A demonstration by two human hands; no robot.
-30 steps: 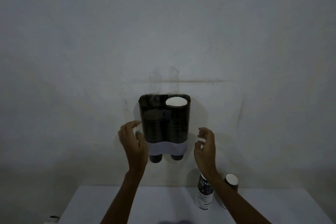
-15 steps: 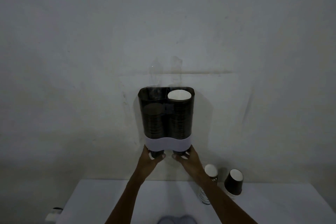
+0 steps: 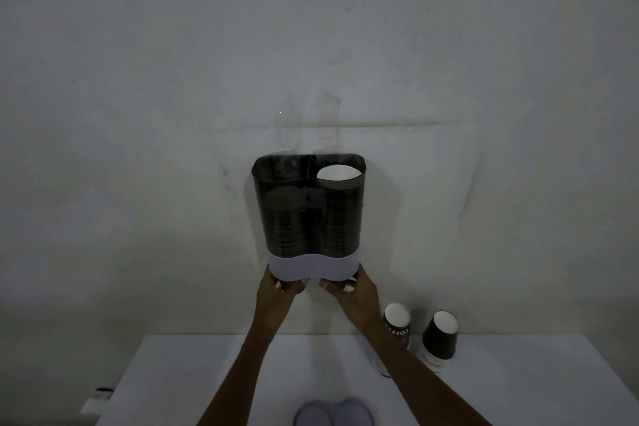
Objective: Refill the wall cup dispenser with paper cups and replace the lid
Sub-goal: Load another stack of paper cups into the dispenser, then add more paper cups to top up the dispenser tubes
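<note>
A dark twin-tube cup dispenser (image 3: 307, 207) with a pale lilac base band hangs on the wall, its top open. Stacked dark paper cups fill both tubes; the right stack reaches the rim with a white cup inside showing (image 3: 337, 172), while the left stack sits lower. My left hand (image 3: 280, 290) grips the underside of the base on the left and my right hand (image 3: 349, 287) grips it on the right, fingers curled around the cup bottoms that poke out below. The lilac lid (image 3: 333, 412) lies on the white table near the front edge.
Two short stacks of dark paper cups (image 3: 396, 335) (image 3: 439, 339) stand on the white table (image 3: 193, 373) at the right, near the wall. A small white object (image 3: 96, 401) sits past the table's left edge. The grey wall fills the background.
Both hands dropped from beside the dispenser's tubes to its underside and closed on the base. The view has shifted, so the dispenser appears slightly higher and the lid has come into sight.
</note>
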